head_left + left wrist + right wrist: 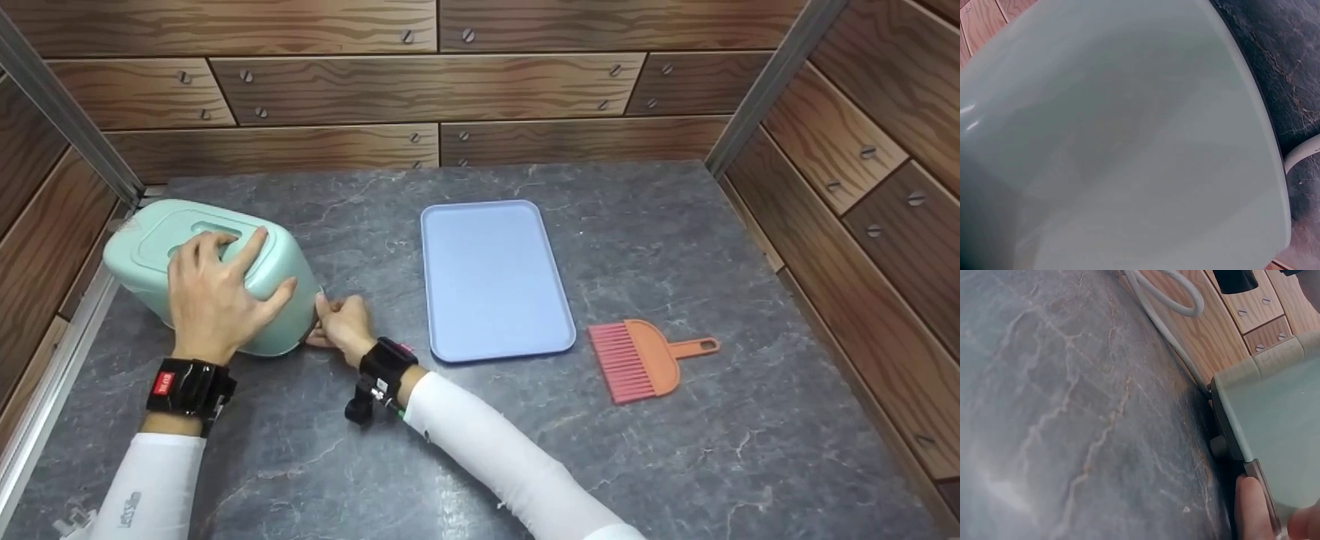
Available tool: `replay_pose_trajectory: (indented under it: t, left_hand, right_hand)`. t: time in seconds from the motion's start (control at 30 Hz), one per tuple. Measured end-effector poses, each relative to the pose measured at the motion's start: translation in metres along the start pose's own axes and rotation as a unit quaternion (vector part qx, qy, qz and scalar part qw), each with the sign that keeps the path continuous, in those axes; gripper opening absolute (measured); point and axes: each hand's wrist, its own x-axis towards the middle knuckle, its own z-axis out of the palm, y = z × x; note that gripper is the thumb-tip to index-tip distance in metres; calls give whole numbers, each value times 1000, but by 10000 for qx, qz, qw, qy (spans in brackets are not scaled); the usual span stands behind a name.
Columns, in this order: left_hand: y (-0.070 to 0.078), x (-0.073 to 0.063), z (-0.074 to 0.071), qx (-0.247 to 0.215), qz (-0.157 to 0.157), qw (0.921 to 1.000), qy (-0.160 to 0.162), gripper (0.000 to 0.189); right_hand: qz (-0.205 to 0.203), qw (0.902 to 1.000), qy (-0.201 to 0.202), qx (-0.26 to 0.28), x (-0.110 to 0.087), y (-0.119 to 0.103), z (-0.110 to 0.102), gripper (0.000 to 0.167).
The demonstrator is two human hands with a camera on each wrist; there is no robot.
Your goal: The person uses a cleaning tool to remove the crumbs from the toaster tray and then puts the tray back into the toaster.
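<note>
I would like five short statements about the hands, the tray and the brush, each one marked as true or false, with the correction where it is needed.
1. The left hand touches the green appliance. True.
2. The tray stands on its edge. False: it lies flat.
3. The brush has an orange handle. True.
4. The right hand holds the brush. False: it is at the end of the green appliance.
5. The bristles point away from the tray. False: they face the tray's side, and the handle points away.
</note>
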Motion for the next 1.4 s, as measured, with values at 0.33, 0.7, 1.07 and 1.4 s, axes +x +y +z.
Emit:
replay_pose_trajectory:
  t: [0.33, 0.7, 1.07, 1.4]
  left_hand:
    - [2, -1, -1, -50, -14, 9999, 131, 70]
    - [2, -3, 1, -38, -50, 9999, 97, 70]
    - [3, -2, 1, -61, -39, 9999, 120, 69]
    - [3, -2, 0, -64, -32, 9998, 158, 67]
  right_hand:
    - [52, 9995, -125, -275, -1, 0, -9, 27]
    - [291, 9984, -442, 213, 3, 4, -12, 17]
    - [254, 9984, -471, 179, 2, 4, -15, 9]
    - [132, 9979, -628, 41, -1, 6, -23, 7]
